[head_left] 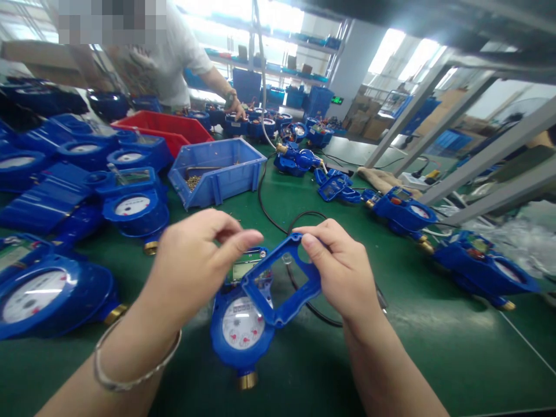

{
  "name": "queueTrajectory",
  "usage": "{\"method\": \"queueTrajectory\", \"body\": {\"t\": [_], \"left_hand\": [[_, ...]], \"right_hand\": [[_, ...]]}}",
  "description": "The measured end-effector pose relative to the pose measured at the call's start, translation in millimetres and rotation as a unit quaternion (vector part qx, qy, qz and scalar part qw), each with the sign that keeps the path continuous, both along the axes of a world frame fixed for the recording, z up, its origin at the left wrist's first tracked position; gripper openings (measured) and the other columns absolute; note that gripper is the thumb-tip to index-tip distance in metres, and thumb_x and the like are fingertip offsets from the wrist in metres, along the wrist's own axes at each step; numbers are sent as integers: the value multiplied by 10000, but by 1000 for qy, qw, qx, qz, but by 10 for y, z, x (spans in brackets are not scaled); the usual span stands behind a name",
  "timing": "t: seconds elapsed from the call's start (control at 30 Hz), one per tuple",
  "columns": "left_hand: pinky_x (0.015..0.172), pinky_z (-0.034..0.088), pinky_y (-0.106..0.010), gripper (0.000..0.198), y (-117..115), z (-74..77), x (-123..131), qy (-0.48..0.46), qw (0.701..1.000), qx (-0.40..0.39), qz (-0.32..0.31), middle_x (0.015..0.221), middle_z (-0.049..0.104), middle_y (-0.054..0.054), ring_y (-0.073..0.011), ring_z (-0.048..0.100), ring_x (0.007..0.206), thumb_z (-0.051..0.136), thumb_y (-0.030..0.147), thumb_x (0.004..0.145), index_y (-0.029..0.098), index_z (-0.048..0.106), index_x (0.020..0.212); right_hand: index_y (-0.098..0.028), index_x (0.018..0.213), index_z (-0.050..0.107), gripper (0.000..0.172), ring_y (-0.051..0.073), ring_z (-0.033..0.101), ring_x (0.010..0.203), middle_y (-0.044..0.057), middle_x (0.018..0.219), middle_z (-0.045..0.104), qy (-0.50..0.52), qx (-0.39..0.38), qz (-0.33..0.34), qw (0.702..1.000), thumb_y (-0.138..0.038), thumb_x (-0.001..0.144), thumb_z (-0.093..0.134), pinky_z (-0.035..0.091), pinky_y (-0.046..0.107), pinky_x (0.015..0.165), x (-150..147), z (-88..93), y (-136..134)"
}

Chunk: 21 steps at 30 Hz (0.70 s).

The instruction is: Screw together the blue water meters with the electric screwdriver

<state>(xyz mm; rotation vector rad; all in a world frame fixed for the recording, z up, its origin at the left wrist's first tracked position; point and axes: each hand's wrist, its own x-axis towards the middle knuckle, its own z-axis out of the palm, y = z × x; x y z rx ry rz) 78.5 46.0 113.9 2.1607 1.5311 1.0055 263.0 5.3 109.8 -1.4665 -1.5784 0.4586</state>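
In front of me a blue water meter (243,327) lies on the green work surface, its white dial facing up and a brass fitting at the near end. Above the dial, a circuit board with a small display (243,270) is exposed. My right hand (343,263) pinches a blue plastic cover frame (264,301) between thumb and fingers. The frame is tilted over the meter's right side and hides part of the board. My left hand (193,260) is raised at the meter's left, thumb apart from the curled fingers. Its fingertips are partly hidden, and no object shows in it.
A blue bin (234,182) holds small brass-coloured parts, with a red bin (150,126) behind. Several blue meters (132,208) crowd the left; others (402,211) line the right. A black cable (264,202) crosses the table (434,341). Across it, a person's hand (236,108) touches meters.
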Motion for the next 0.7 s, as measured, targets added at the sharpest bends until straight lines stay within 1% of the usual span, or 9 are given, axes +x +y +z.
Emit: {"method": "queueTrajectory", "body": {"t": [0.1, 0.17, 0.23, 0.3, 0.37, 0.43, 0.5, 0.57, 0.7], "left_hand": [[587, 399, -318, 372, 251, -85, -198, 26, 986, 42, 162, 516, 512, 4, -170, 524, 550, 403, 384, 871, 178, 617, 647], [731, 449, -387, 319, 417, -180, -267, 44, 987, 61, 144, 751, 613, -33, -230, 589, 767, 428, 280, 843, 160, 585, 1094], [905, 412, -469, 695, 521, -258, -281, 53, 985, 95, 131, 1120, 578, -151, -319, 514, 1073, 573, 246, 744, 76, 305, 1363], [957, 385, -491, 654, 543, -290, -260, 50, 981, 123, 142, 1142, 570, -191, -353, 482, 1123, 649, 311, 706, 55, 440, 1270], [872, 450, -451, 312, 497, -274, -225, 26, 981, 123, 149, 845, 653, -111, -287, 598, 908, 559, 411, 794, 136, 654, 907], [781, 488, -387, 304, 405, -223, -188, -19, 982, 125, 140, 665, 627, -34, -202, 616, 709, 444, 383, 872, 179, 656, 800], [822, 483, -368, 271, 278, -152, -144, -37, 985, 143, 92, 829, 666, -39, -189, 627, 801, 461, 346, 873, 183, 610, 1029], [948, 417, -426, 433, 118, -79, -88, 17, 985, 169, -9, 1108, 624, -110, -247, 555, 1079, 503, 432, 843, 177, 528, 1192], [1035, 162, -642, 830, -224, -12, 57, 181, 949, 194, -169, 1344, 469, -212, -434, 276, 1310, 464, 784, 614, 159, 604, 1141]], "right_hand": [[-145, 876, 698, 216, 105, 464, 576, 0, 692, 487, 22, -28, -7, 999, -247, 839, 512, 385, 255, 560, 52, -13, 50], [-143, 879, 698, 222, 103, 453, 572, 0, 695, 482, 23, -34, -2, 999, -251, 837, 508, 369, 252, 545, 53, -27, 61], [-139, 876, 699, 226, 103, 448, 574, 2, 696, 480, 20, -36, 3, 999, -253, 834, 508, 356, 250, 536, 39, -39, 61], [-141, 875, 699, 229, 103, 446, 573, 3, 697, 480, 21, -40, 3, 999, -258, 834, 507, 350, 249, 530, 25, -49, 60], [-143, 875, 698, 231, 102, 444, 570, 3, 701, 481, 24, -43, 1, 999, -264, 835, 505, 348, 249, 527, 21, -55, 64], [-146, 880, 699, 234, 104, 448, 573, 4, 702, 483, 26, -41, -2, 999, -267, 835, 504, 350, 249, 529, 26, -60, 74], [-148, 892, 702, 240, 108, 456, 581, 6, 703, 488, 27, -38, -7, 999, -271, 835, 504, 355, 249, 536, 36, -59, 83], [-146, 900, 703, 245, 111, 460, 584, 7, 697, 493, 26, -35, -16, 999, -274, 833, 505, 358, 251, 543, 48, -49, 84], [-142, 876, 705, 237, 114, 468, 580, 7, 680, 507, 27, -28, -34, 999, -275, 825, 515, 361, 253, 548, 74, -6, 58]]}}
